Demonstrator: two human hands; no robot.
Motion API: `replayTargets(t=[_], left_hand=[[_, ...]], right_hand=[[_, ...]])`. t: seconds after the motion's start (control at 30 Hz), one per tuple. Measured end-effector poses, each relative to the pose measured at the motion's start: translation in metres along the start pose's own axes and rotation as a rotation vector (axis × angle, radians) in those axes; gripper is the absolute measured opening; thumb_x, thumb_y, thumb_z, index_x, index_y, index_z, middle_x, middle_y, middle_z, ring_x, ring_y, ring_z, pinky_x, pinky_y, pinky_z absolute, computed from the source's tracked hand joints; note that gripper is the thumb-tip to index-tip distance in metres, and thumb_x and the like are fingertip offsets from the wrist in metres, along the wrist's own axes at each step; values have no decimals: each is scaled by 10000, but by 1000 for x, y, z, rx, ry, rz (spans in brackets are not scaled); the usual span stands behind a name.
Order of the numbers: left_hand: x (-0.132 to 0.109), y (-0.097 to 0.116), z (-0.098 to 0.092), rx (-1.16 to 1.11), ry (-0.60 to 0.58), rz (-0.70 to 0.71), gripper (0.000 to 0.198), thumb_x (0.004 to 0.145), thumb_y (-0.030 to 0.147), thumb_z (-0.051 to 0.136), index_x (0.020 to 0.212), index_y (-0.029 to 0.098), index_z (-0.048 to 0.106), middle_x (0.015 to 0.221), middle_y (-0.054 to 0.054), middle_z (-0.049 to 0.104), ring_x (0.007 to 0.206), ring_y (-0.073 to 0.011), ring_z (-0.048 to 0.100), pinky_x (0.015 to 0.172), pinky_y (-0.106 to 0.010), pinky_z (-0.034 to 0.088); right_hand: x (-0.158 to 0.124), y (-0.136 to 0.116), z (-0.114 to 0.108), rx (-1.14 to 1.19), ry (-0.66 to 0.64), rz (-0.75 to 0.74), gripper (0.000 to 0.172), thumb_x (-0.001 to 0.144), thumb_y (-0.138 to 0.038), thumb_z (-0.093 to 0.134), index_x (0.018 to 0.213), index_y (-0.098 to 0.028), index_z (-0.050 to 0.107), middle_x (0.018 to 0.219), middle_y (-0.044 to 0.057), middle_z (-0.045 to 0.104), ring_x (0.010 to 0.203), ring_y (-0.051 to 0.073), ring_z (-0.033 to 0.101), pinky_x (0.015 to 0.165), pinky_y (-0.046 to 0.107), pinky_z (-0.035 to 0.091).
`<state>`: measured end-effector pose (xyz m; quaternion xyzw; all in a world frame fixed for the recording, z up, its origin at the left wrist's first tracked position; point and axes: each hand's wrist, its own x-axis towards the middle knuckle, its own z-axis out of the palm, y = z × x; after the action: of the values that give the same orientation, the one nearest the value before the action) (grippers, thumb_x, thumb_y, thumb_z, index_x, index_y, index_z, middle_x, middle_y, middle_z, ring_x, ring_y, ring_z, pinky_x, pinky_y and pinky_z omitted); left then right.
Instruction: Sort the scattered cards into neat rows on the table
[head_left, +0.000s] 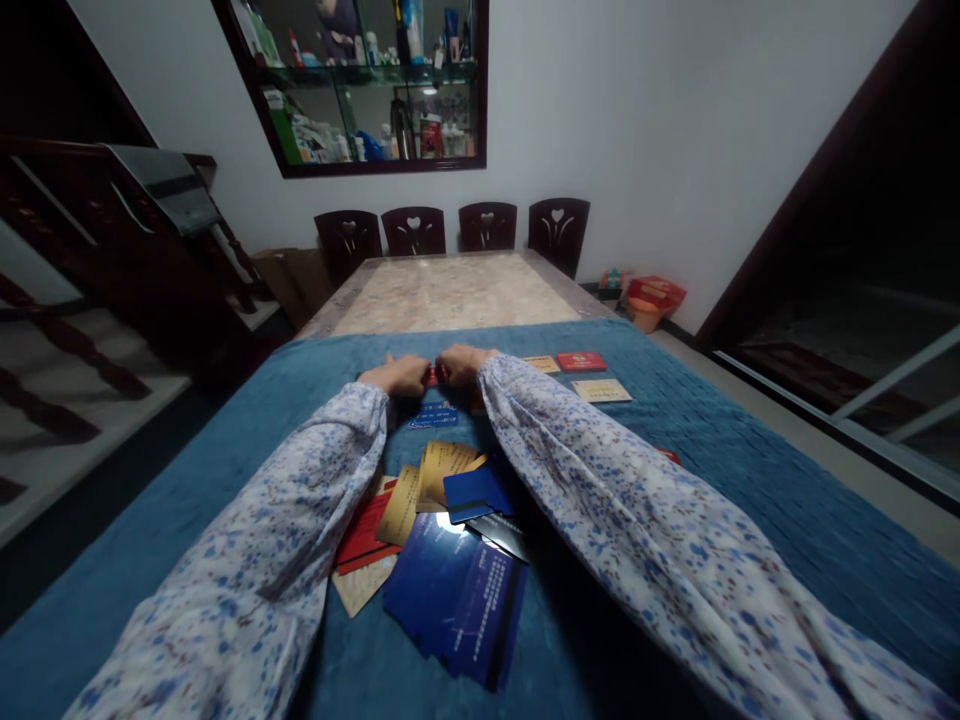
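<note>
Both arms in flowered sleeves reach out over a blue cloth [300,385]. My left hand [401,376] is closed at the left end of a small red card [432,376]. At the card's right end my right hand [459,366] is closed with curled fingers. Just below the hands lies a blue card [433,415]. Nearer to me is a loose pile with gold cards [442,470], red cards [367,530], a dark card [501,533] and large blue cards [457,590]. The sleeves partly hide cards on both sides.
Right of my hands lie a red card stack [580,362] and pale gold cards [602,390]. The bare stone tabletop [457,290] continues beyond the cloth. Several dark chairs [487,226] stand at the far end. A wooden railing [90,240] is at the left.
</note>
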<state>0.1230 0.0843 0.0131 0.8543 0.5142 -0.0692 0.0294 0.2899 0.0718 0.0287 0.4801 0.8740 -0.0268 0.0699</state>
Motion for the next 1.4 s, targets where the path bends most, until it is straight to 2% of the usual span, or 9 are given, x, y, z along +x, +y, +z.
replayTargets(t=[0.2,0.43,0.57,0.7,0.8,0.93,1.1,1.3,1.4], left_hand=[[-4,3,-1,141,-10,16,390,743,173,612,1131,187,649,1158,-160,684,1151,-365,614,1079,-642,391],[-12,7,-3,192,40,11,441,779,246,613,1218,201,620,1268,-185,620,1226,-362,560,1070,-580,403],[-22,11,-9,181,94,37,430,843,319,576,1253,194,606,1282,-171,603,1235,-359,543,1052,-563,390],[-29,18,-16,187,157,80,414,884,316,551,1270,176,605,1288,-178,595,1222,-348,535,1024,-514,382],[-34,25,-20,196,229,115,337,914,223,485,1198,155,653,1238,-185,614,1184,-335,542,993,-499,377],[-44,39,-24,212,327,146,308,961,168,395,1031,153,695,1078,-169,652,1093,-302,580,969,-468,366],[-54,56,-26,217,409,169,309,989,189,387,999,122,689,1006,-186,666,1022,-309,607,925,-446,382],[-62,71,-23,312,424,221,259,901,56,436,970,103,681,966,-177,678,969,-296,616,861,-420,382],[-64,77,-18,345,473,264,249,881,49,452,958,100,683,932,-168,674,935,-288,613,824,-411,379]], right_hand=[[-7,-1,-3,-12,15,13,448,783,-222,652,1228,-244,698,1241,90,723,1045,240,683,783,272,503],[-20,5,-6,-36,64,2,487,809,-284,645,1294,-249,669,1307,118,672,1186,300,632,946,413,500],[-25,10,-10,-52,131,-40,494,886,-351,605,1362,-224,635,1352,144,635,1227,307,601,947,410,476],[-33,12,-14,-70,204,-53,434,910,-279,595,1333,-197,651,1318,142,656,1225,291,596,917,370,450],[-44,12,-16,-88,275,-29,323,982,-246,496,1232,-187,691,1244,140,700,1143,271,638,875,351,422],[-64,10,-18,-122,311,5,360,1048,-236,375,1253,-166,662,1140,154,746,1027,255,677,817,334,383],[-89,12,-19,-133,322,38,356,1041,-222,391,1301,-162,626,1101,160,755,983,257,679,761,314,359],[-121,23,-13,-157,323,82,342,1023,-188,384,1239,-171,649,1060,156,761,903,250,677,727,321,339],[-139,30,-8,-184,326,95,341,1009,-157,389,1226,-169,653,1024,146,767,880,240,675,735,326,327]])
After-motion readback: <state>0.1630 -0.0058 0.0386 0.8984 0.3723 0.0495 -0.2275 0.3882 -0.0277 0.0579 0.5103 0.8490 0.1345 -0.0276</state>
